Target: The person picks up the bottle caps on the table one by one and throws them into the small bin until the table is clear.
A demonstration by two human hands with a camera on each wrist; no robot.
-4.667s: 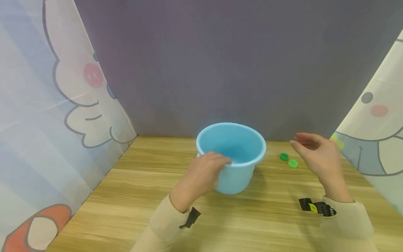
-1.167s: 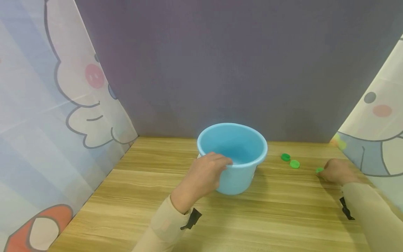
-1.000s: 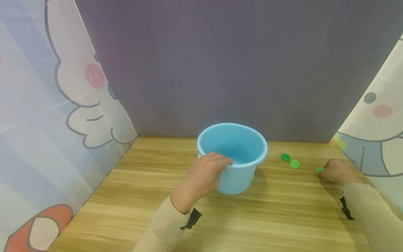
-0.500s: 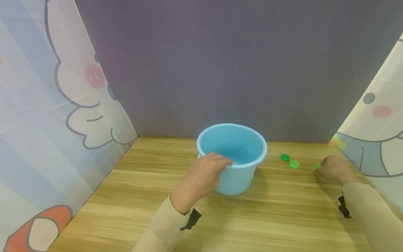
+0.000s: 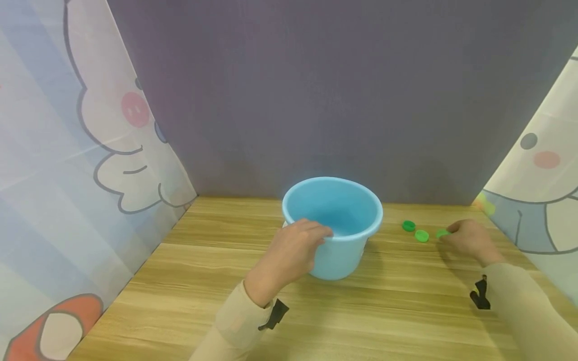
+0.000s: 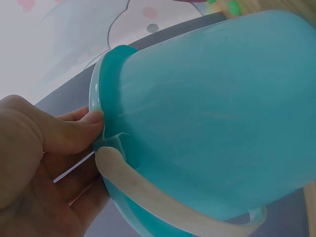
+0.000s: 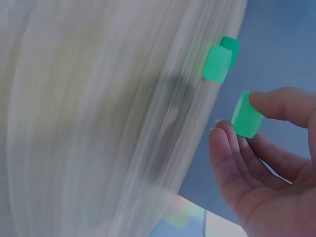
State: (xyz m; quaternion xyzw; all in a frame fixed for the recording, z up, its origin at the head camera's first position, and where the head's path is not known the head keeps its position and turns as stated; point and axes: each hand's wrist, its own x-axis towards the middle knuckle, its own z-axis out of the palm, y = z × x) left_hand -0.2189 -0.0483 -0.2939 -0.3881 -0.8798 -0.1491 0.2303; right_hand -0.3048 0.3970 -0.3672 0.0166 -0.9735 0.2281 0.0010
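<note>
A light blue bucket [image 5: 336, 258] stands upright on the wooden table. My left hand [image 5: 289, 250] grips its near left rim, the thumb outside and the fingers over the edge; the left wrist view shows the bucket's white handle [image 6: 168, 205] hanging close to that thumb. Right of the bucket, my right hand [image 5: 471, 240] pinches a light green bottle cap [image 7: 248, 116] between thumb and fingers, a little above the table. To the left of this hand lie a bright green bottle cap [image 5: 422, 236] and a darker green bottle cap [image 5: 408, 226], close together on the tabletop.
The wooden table [image 5: 189, 296] meets a dark grey panel [image 5: 289, 100] at the back. Curtains with cartoon prints, a left curtain [image 5: 54, 150] and a right curtain [image 5: 551, 200], close in both sides.
The right hand came down right of the two caps, took hold of a light green cap, and has lifted it slightly and moved left with it. Left hand and bucket stay in place.
</note>
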